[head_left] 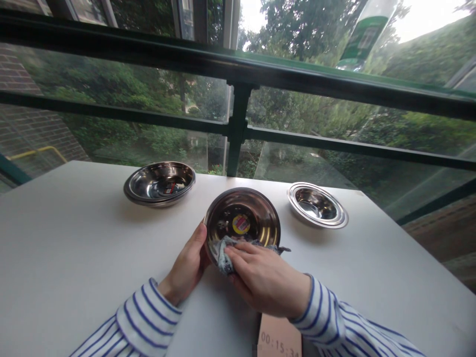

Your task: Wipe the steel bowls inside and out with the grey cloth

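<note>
A shiny metal bowl point(267, 210) is tilted toward me at the middle of the table, a round yellow and red sticker point(241, 224) on its inner bottom. My left hand point(189, 260) grips its left side, thumb along the rim and the other fingers hidden behind. Inside the bowl's near edge, my right hand point(264, 275) presses a grey-blue patterned cloth point(224, 258) against the metal. One dark corner of the cloth sticks out past the rim on the right.
Stacked metal bowls point(159, 183) stand at the back left of the white table point(74, 258). More bowls point(318, 206) sit at the right. A pinkish timer point(279, 337) lies at the front, partly under my right forearm. Beyond is a green railing point(238, 124), with a bottle point(364, 42) above it.
</note>
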Demonstrator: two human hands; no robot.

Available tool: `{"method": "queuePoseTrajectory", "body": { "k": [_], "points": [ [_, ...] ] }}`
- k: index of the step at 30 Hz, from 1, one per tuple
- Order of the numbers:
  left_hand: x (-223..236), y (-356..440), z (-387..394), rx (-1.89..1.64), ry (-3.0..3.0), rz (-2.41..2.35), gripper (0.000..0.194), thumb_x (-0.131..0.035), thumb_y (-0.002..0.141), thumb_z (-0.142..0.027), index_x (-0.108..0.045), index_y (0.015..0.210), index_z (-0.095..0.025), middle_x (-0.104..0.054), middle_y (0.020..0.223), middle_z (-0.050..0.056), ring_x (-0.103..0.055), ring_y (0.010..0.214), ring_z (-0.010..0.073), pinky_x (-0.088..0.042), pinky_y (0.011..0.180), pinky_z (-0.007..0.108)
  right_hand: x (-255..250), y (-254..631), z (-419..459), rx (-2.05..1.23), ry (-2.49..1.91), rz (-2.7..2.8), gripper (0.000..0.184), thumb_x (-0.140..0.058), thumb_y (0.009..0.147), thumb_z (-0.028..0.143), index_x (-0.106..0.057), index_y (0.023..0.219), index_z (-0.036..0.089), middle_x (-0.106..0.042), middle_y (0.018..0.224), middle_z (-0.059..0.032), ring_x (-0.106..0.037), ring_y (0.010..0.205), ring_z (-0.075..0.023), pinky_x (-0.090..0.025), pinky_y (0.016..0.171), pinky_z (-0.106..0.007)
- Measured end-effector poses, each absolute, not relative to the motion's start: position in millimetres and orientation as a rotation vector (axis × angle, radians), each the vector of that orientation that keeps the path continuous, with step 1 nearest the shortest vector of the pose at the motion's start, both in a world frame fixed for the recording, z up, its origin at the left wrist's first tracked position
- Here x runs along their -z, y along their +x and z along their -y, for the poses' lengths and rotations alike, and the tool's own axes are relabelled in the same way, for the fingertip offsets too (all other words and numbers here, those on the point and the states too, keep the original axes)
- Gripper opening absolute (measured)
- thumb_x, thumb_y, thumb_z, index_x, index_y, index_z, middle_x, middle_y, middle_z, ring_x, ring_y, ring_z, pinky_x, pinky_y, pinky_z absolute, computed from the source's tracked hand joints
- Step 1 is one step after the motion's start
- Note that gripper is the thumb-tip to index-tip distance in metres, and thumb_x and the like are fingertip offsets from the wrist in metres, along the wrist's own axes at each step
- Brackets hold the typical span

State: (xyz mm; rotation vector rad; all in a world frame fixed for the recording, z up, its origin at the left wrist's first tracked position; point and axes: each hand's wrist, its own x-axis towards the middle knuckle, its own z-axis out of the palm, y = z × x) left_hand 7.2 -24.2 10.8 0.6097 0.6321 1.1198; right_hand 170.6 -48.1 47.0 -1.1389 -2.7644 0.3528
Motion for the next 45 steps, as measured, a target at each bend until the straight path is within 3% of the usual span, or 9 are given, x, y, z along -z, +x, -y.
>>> {"method": "queuePoseTrajectory", "body": {
  "k": [6, 14, 21, 35, 45],
  "points": [
    [-10, 4, 23, -1.124, 0.619, -0.679, 0.055, -0.046, 0.087, -0.045, -0.04, 0.137, -0.024, -0.058, 0.128, 0.005, -0.046, 0.123, 0.0251, -0.033, 0.104, 0.037, -50, 177, 48, -0.319, -1.177, 2.815, 0.025, -0.041, 0.087, 0.024, -0.055, 0.104, 0.013, -0.066, 0.1, -0.01, -0.057, 0.095, -0.0218, -0.045, 0.084, -0.034],
    [-8, 5, 25, -1.085, 0.56, -0.61, 0.052, -0.042, 0.088, -0.046, -0.048, 0.132, -0.019, -0.059, 0.127, 0.006, -0.043, 0.125, 0.0252, -0.03, 0.106, 0.037, -40, 168, 46, -0.34, -1.074, 2.743, 0.042, -0.037, 0.091, 0.026, -0.042, 0.127, 0.006, -0.056, 0.121, -0.0155, -0.045, 0.116, -0.0228, -0.04, 0.098, -0.036],
    [-11, 7, 25, -1.099, 0.556, -0.617, 0.052, -0.043, 0.088, -0.044, -0.047, 0.133, -0.019, -0.06, 0.125, 0.007, -0.046, 0.123, 0.0263, -0.031, 0.105, 0.039, -37, 164, 45, -0.319, -1.07, 2.719, 0.044, -0.037, 0.09, 0.025, -0.041, 0.129, 0.005, -0.055, 0.123, -0.0166, -0.044, 0.117, -0.0239, -0.04, 0.099, -0.038],
    [-16, 1, 21, -1.126, 0.672, -0.694, 0.055, -0.046, 0.087, -0.043, -0.04, 0.137, -0.022, -0.057, 0.129, 0.006, -0.045, 0.124, 0.0263, -0.035, 0.103, 0.039, -53, 184, 47, -0.336, -1.199, 2.851, 0.026, -0.045, 0.084, 0.022, -0.057, 0.106, 0.014, -0.066, 0.103, -0.0088, -0.057, 0.097, -0.0223, -0.043, 0.088, -0.035],
    [-13, 2, 19, -1.134, 0.611, -0.704, 0.055, -0.046, 0.085, -0.047, -0.049, 0.131, -0.017, -0.061, 0.124, 0.008, -0.047, 0.122, 0.0271, -0.033, 0.104, 0.04, -39, 169, 47, -0.307, -1.088, 2.766, 0.04, -0.04, 0.09, 0.025, -0.047, 0.125, 0.007, -0.061, 0.116, -0.0153, -0.049, 0.113, -0.0239, -0.042, 0.095, -0.037]
  ]
}}
